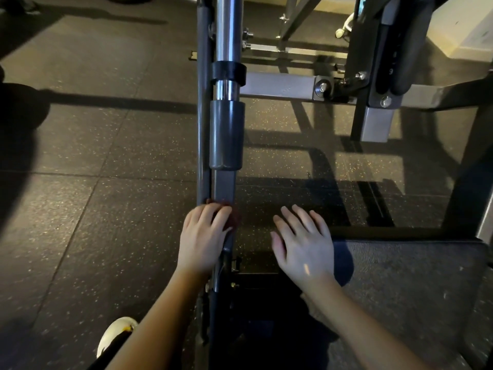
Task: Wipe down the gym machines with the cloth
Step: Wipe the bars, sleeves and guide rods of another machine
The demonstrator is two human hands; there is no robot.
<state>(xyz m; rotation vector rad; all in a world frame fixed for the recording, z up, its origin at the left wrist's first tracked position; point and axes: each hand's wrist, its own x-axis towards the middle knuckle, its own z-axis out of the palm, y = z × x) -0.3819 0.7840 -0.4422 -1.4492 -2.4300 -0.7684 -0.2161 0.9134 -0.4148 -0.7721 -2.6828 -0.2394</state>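
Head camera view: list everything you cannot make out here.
All in the head view:
Cloth: mostly covered by the left hand; only dark red edges show.
Machine bar: top cut off by the upper edge, bottom lost in shadow.
Shoe: partly behind the left forearm.
Right hand: whether it touches anything is unclear.

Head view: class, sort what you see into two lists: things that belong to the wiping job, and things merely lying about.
In the job: left hand, gripping the dark red cloth; grey machine bar under it; chrome sleeve further up.
Merely about: right hand, idle and open; white shoe; rubber floor.
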